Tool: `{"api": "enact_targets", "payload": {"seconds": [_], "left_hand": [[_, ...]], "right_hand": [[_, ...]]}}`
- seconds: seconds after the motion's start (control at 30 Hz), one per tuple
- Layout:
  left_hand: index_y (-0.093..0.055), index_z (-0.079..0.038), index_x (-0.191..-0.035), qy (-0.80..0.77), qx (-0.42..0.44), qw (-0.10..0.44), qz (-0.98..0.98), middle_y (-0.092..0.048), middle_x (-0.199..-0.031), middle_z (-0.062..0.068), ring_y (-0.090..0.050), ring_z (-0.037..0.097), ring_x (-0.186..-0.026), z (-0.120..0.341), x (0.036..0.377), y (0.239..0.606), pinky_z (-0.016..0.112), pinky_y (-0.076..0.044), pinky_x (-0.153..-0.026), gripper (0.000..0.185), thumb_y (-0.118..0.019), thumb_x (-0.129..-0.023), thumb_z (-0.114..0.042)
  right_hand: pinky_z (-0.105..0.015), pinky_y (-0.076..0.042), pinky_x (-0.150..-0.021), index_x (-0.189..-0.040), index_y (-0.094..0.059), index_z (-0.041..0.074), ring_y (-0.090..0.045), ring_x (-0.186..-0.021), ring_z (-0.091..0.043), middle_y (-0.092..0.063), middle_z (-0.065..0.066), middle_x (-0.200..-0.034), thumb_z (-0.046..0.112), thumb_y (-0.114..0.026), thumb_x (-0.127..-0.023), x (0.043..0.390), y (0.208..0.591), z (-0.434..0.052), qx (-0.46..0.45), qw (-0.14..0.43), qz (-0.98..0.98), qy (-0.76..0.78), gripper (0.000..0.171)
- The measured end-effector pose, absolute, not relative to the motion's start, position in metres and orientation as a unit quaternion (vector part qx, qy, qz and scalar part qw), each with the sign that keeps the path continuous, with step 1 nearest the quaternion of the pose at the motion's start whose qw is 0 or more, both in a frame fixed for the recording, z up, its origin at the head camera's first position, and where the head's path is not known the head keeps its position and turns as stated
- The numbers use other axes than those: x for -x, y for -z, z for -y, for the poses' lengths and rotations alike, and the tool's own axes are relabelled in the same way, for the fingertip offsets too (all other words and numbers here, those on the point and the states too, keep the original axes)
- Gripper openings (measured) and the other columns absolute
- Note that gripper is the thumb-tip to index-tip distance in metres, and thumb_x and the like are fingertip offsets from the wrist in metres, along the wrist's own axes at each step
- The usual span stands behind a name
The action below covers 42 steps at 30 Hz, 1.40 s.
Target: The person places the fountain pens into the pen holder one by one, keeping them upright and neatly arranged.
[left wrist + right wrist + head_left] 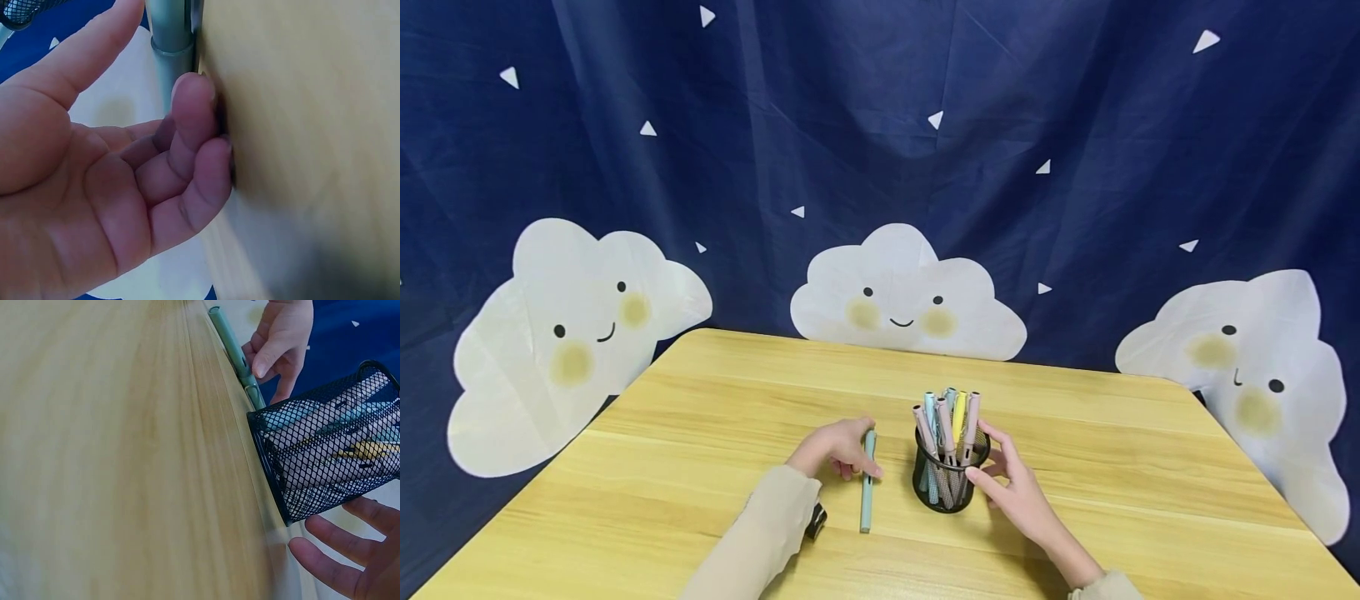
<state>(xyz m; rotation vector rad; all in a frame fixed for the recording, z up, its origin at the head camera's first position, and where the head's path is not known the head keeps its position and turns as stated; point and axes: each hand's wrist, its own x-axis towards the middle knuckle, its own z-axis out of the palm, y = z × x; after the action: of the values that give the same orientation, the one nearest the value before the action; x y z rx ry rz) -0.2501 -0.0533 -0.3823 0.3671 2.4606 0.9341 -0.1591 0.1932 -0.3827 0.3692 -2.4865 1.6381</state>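
A green-blue pen (867, 492) lies on the wooden table. My left hand (847, 448) reaches over it, thumb across its middle and index finger near its far end. In the left wrist view, the thumb stands well apart from the curled outer fingers, with the pen (172, 37) behind them. A black mesh pen holder (934, 483) stands upright to the right, full of several grey-pink, blue and yellow pens (955, 417). My right hand (1018, 492) rests beside the holder, thumb at its near rim and index finger along its right side. The right wrist view shows fairly straight fingers (334, 569) against the mesh.
Under the left sleeve, a small black object (816, 521) is partly hidden on the table (737, 392). Behind the table's far edge hangs a dark blue curtain (865, 150) with white clouds and triangles.
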Motion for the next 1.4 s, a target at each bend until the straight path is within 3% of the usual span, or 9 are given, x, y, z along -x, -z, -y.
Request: {"api": "enact_targets", "payload": {"seconds": [0.97, 1.1, 1.2, 1.4], "left_hand": [[-0.038, 0.0, -0.131, -0.241, -0.133, 0.202, -0.94, -0.054, -0.057, 0.009, -0.05, 0.017, -0.04, 0.035, 0.251, 0.384, 0.025, -0.04, -0.038, 0.081, -0.08, -0.065, -0.016], [-0.049, -0.001, -0.111, -0.232, -0.143, 0.197, -0.942, -0.053, -0.06, 0.009, -0.051, 0.017, -0.04, 0.033, 0.253, 0.383, 0.024, -0.04, -0.038, 0.058, -0.081, -0.063, -0.012], [-0.05, -0.003, -0.098, -0.223, -0.147, 0.192, -0.944, -0.051, -0.064, 0.008, -0.053, 0.018, -0.042, 0.033, 0.254, 0.382, 0.025, -0.042, -0.039, 0.046, -0.08, -0.064, -0.009], [-0.051, -0.001, -0.095, -0.212, -0.153, 0.192, -0.946, -0.052, -0.064, 0.01, -0.055, 0.019, -0.044, 0.032, 0.252, 0.379, 0.028, -0.048, -0.043, 0.039, -0.077, -0.066, -0.003]], "right_hand": [[-0.035, -0.049, -0.046, -0.134, -0.034, 0.007, -0.057, -0.073, -0.021, -0.053, -0.027, -0.114, 0.006, -0.061, -0.083, 0.161, 0.383, -0.194, -0.135, 0.075, 0.824, -0.546, 0.058], [-0.035, -0.049, -0.046, -0.134, -0.033, 0.007, -0.057, -0.073, -0.022, -0.053, -0.027, -0.114, 0.005, -0.061, -0.083, 0.161, 0.384, -0.194, -0.139, 0.077, 0.825, -0.543, 0.057], [-0.035, -0.048, -0.045, -0.134, -0.033, 0.008, -0.057, -0.073, -0.021, -0.053, -0.027, -0.114, 0.004, -0.061, -0.083, 0.166, 0.39, -0.195, -0.142, 0.08, 0.822, -0.545, 0.058], [-0.033, -0.048, -0.044, -0.135, -0.033, 0.018, -0.057, -0.074, -0.019, -0.053, -0.022, -0.118, 0.009, -0.062, -0.083, 0.176, 0.409, -0.203, -0.131, 0.072, 0.821, -0.551, 0.06]]}}
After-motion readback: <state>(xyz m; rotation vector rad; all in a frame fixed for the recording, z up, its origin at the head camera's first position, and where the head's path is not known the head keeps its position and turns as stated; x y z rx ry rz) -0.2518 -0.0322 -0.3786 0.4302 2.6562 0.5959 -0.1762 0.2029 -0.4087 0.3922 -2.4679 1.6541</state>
